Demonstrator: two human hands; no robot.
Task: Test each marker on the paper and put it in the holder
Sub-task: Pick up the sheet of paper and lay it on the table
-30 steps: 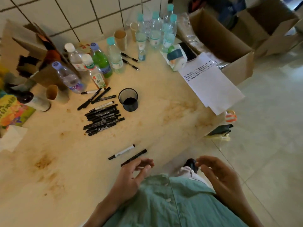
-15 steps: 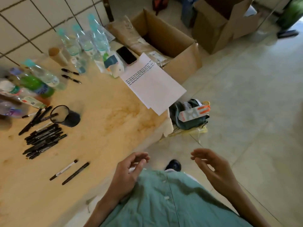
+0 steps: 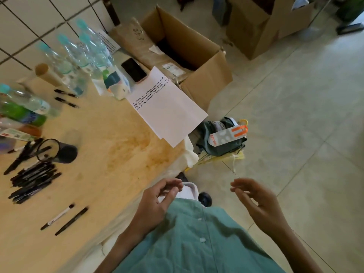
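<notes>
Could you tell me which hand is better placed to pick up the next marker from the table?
Left. The left hand hangs empty at the table edge, near the two loose markers. The right hand, also empty, is over the floor, away from the table.

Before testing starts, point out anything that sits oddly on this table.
The paper overhangs the table's edge at an angle, one corner out over the floor, so it could slip or flex when written on. The holder seems to hold no markers. Both the left hand and right hand hold nothing.
</notes>
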